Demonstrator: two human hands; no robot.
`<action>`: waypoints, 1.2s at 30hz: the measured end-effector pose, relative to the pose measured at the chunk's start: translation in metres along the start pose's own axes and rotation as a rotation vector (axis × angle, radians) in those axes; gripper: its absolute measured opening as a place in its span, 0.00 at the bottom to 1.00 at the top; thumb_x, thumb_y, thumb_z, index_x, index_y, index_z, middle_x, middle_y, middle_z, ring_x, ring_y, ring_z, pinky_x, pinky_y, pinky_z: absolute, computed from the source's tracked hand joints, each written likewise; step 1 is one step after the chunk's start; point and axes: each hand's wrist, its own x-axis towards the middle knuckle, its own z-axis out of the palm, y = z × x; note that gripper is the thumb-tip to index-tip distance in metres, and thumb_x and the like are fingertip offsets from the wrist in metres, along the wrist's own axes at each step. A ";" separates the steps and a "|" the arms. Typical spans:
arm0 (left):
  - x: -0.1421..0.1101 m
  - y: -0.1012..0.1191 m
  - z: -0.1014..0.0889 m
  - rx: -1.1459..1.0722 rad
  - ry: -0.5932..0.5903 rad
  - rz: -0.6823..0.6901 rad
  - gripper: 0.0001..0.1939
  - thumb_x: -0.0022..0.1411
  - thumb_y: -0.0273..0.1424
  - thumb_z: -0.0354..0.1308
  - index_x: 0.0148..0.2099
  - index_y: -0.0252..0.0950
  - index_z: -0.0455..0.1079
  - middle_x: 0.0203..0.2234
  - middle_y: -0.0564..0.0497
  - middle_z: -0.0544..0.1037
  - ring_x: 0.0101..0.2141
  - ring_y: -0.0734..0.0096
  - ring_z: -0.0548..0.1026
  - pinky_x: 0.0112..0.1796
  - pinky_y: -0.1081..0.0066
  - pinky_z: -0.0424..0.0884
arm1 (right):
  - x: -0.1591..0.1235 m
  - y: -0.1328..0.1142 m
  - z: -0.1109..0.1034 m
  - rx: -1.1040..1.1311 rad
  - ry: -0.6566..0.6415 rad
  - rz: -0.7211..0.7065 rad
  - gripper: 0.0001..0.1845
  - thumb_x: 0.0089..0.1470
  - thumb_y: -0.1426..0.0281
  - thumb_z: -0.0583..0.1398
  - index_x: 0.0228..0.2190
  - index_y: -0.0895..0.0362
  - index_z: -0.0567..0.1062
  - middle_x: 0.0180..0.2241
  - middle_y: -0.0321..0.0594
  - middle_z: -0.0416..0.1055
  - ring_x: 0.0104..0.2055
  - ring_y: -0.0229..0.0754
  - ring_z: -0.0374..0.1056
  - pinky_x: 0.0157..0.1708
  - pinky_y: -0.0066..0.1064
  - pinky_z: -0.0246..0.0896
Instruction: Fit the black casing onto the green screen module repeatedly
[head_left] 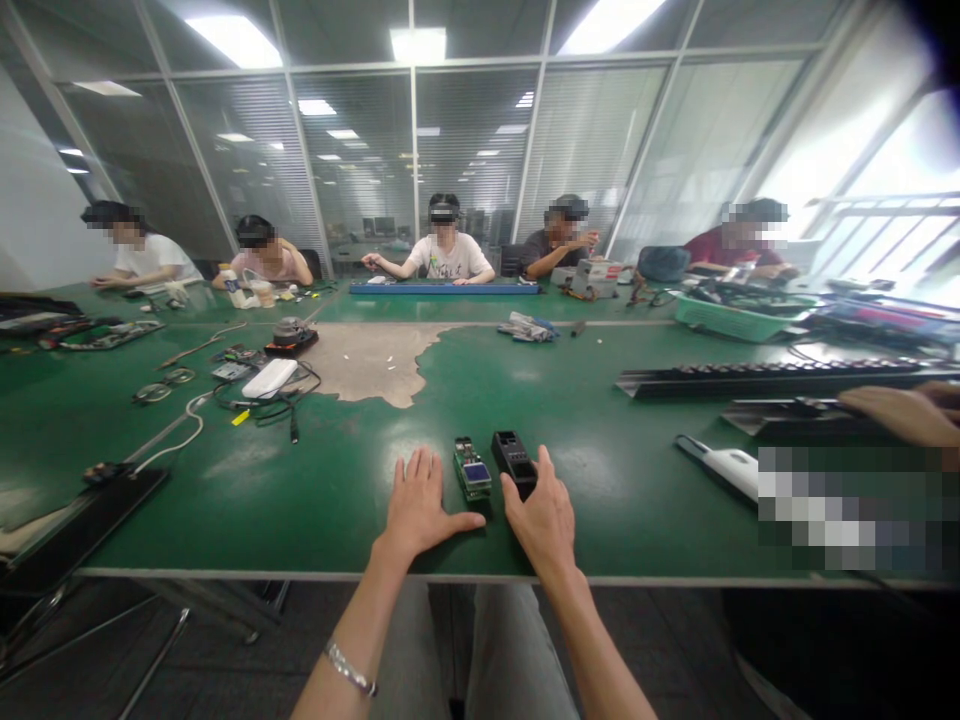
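My left hand (422,500) lies on the green table with its fingers stretched out and its thumb pointing right, just below a bare green circuit board (472,472). The board carries a small bluish display and stays apart from my fingers. My right hand (541,510) rests with thumb and fingers apart around the lower end of a black plastic housing (513,455). The housing has rectangular openings and lies just right of the board. Whether my right fingertips touch it, I cannot tell.
A green tabletop (600,540) spans the view. At right lie dark metal rails (772,380), a white handheld tool (727,465) and a neighbour's hand (900,412). A white device (270,379) with cables is at left. Several people sit opposite, near a green basket (739,318).
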 end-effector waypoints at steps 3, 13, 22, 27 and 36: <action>0.000 0.000 0.000 -0.004 -0.009 0.000 0.63 0.48 0.72 0.40 0.69 0.25 0.50 0.68 0.33 0.47 0.68 0.46 0.42 0.65 0.50 0.35 | -0.001 0.003 0.002 0.023 0.039 -0.043 0.43 0.56 0.55 0.55 0.64 0.68 0.53 0.57 0.59 0.66 0.54 0.57 0.64 0.53 0.47 0.59; 0.000 0.000 0.000 0.005 -0.005 -0.001 0.62 0.48 0.72 0.42 0.69 0.26 0.50 0.68 0.34 0.48 0.68 0.48 0.42 0.65 0.51 0.35 | -0.002 0.006 0.003 0.006 0.015 -0.042 0.41 0.57 0.56 0.54 0.64 0.68 0.53 0.57 0.60 0.65 0.53 0.57 0.65 0.51 0.47 0.60; 0.000 0.001 -0.002 -0.003 -0.018 -0.014 0.61 0.48 0.71 0.44 0.69 0.28 0.50 0.68 0.35 0.48 0.68 0.47 0.42 0.64 0.49 0.36 | 0.007 -0.022 -0.024 0.118 0.057 0.022 0.39 0.58 0.55 0.53 0.63 0.66 0.57 0.56 0.58 0.67 0.50 0.56 0.68 0.49 0.45 0.62; 0.000 0.000 -0.001 -0.009 0.001 -0.004 0.61 0.49 0.70 0.44 0.68 0.26 0.51 0.68 0.34 0.48 0.68 0.46 0.42 0.64 0.49 0.37 | 0.005 -0.054 -0.028 0.173 0.043 -0.061 0.38 0.59 0.55 0.53 0.63 0.64 0.56 0.56 0.55 0.68 0.51 0.56 0.68 0.50 0.45 0.62; 0.000 -0.001 0.000 0.001 0.003 0.002 0.54 0.53 0.60 0.50 0.69 0.25 0.49 0.68 0.34 0.48 0.68 0.48 0.43 0.65 0.49 0.37 | -0.008 -0.075 -0.010 0.054 -0.028 -0.101 0.37 0.59 0.58 0.54 0.63 0.65 0.57 0.50 0.56 0.72 0.47 0.56 0.68 0.45 0.43 0.63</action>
